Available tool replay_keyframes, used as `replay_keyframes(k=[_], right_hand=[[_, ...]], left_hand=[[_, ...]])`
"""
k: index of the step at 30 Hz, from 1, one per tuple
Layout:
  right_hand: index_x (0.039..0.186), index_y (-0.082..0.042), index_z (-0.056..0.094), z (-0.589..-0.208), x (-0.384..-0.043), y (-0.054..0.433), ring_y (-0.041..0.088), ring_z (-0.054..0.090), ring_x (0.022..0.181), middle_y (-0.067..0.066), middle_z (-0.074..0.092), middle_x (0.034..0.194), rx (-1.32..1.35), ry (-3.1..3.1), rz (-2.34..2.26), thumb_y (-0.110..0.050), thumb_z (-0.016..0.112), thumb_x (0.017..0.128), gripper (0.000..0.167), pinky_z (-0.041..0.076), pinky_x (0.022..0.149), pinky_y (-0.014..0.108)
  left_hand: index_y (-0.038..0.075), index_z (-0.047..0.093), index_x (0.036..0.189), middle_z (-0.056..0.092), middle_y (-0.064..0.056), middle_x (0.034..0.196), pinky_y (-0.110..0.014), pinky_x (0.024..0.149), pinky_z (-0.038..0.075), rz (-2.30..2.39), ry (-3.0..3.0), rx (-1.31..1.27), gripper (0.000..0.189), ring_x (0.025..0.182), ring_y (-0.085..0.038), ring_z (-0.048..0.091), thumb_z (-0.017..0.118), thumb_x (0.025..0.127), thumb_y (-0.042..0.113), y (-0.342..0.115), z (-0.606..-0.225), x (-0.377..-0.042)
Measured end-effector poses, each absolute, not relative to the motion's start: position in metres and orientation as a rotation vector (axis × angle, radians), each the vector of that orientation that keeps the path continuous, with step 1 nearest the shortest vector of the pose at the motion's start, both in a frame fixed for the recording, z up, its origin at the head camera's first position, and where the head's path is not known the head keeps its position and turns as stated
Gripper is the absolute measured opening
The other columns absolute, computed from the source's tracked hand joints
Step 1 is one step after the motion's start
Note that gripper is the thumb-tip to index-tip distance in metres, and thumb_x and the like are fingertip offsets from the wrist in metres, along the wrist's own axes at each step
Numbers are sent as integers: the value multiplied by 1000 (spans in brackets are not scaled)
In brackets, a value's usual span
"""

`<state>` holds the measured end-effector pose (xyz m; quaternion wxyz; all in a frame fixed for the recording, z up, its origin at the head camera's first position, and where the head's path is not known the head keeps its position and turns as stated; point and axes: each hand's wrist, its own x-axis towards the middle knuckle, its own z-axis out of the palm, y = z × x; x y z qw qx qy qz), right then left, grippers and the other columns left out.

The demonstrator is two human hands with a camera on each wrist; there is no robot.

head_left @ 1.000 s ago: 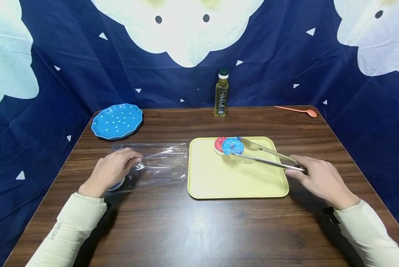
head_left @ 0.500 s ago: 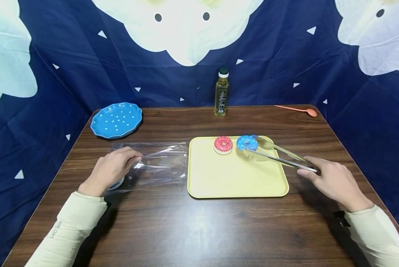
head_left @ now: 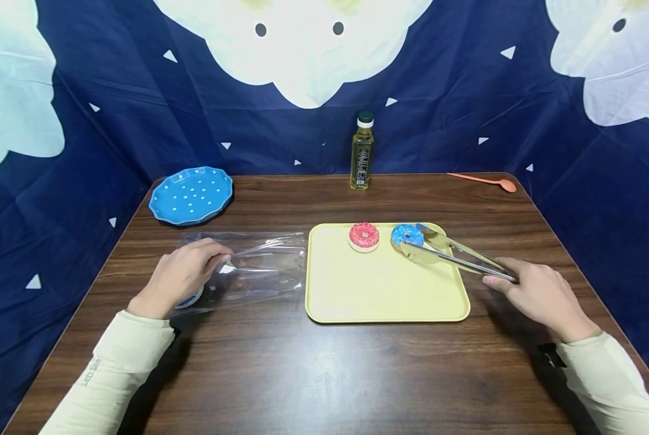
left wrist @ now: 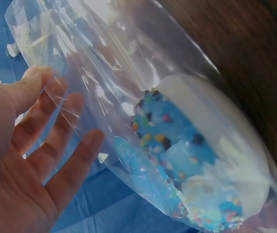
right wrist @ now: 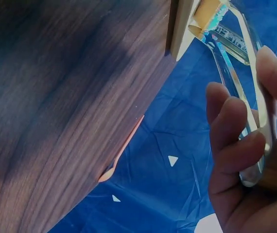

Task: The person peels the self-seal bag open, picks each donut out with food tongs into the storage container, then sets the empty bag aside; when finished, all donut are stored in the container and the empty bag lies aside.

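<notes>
My left hand [head_left: 185,275] pinches the edge of a clear plastic bag [head_left: 270,266] between thumb and forefinger. Inside the bag, a donut [left wrist: 177,145] with blue icing and coloured sprinkles shows in the left wrist view; the hand mostly covers it in the head view. My right hand [head_left: 544,299] grips metal tongs [head_left: 460,261]. Their tips stand on either side of a blue donut [head_left: 407,234] at the back right of a yellow tray [head_left: 384,296]; whether it is lifted I cannot tell. A red-iced donut [head_left: 364,234] sits left of it on the tray.
A blue dotted plate [head_left: 191,196] stands at the back left. At the rear edge is an oil bottle [head_left: 361,160], upright, and an orange spoon [head_left: 506,185] lies in the back right corner. A dark blue cloth [head_left: 281,142] hangs behind the table.
The tongs and the blue donut have moved right, away from the red donut they overlapped. The two donuts now lie apart. My left hand has stayed on the bag.
</notes>
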<state>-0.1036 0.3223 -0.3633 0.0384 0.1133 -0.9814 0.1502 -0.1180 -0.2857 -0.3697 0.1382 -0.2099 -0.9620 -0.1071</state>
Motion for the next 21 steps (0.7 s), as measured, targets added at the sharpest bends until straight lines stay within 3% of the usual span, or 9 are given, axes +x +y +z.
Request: replay_keyframes(k=[11,21], right_hand=[[124,-6,66,-361,-102,322,48,66,85,20,71,95,328,-3008,436,-46,68,95,49,46,58,59],[120,-10,67,-356,-99,321,44,67,79,11,71,88,330,-2917,469,-41,73,92,42,44,58,57]], left_hand=[[12,75,107,72,-3,100,-47,63,55,-312,-2805,-597,12,86,-22,69,67,98,15,-285,-368,-117],[13,75,106,71,-1,95,-45,59,53,-289,-2809,-598,11,79,-19,67,67,98,15,-284,-369,-118]])
